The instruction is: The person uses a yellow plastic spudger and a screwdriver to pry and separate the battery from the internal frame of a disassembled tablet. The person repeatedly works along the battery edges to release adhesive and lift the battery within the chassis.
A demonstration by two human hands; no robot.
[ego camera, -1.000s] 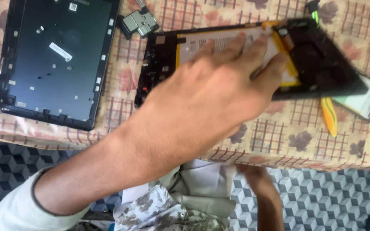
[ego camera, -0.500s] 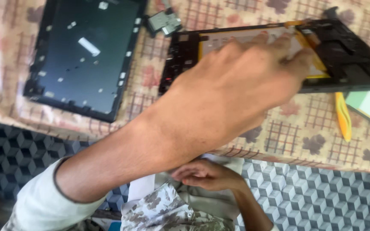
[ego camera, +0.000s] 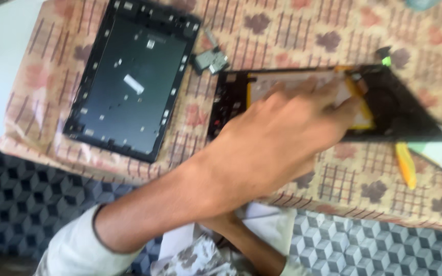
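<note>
On the patterned cloth (ego camera: 292, 30), left hand (ego camera: 277, 138) lies flat, grip wide, seemingly pressing the opened tablet's (ego camera: 405, 110) yellow-edged battery (ego camera: 356, 99).

Matt black plastic back cover (ego camera: 129, 84); patterned, seemingly cloth table cover (ego camera: 292, 30)
</note>
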